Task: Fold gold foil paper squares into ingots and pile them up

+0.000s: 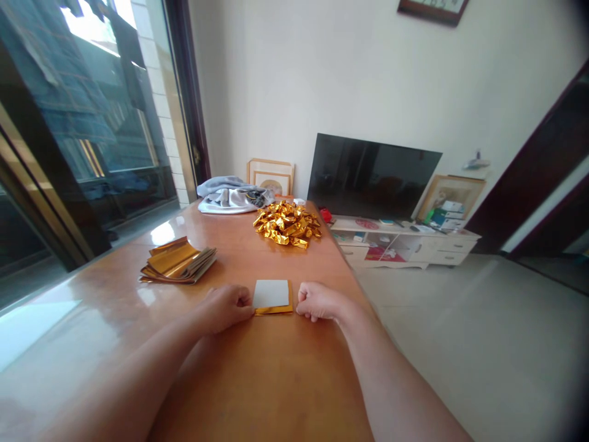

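On the table lies a gold foil paper (290, 298) with a pale white rectangular face (271, 293) on top. Its gold shows along the right and lower edges. My left hand (232, 306) is closed at the paper's lower left corner, thumb and fingers pressed together on the edge. Just off the right edge rests my right hand (317, 301), its fingers curled closed, with a narrow gap to the paper. Left of my hands sits a stack of gold paper sheets (177, 261). Farther back is a heap of folded gold foil pieces (288, 224).
The wooden table (267, 380) ends on the right above a tiled floor (427, 313). Bundled cloth (230, 195) lies at its far left end. Beyond stand a large television (372, 175) and a low white cabinet (418, 248). A glass door (92, 135) is on the left.
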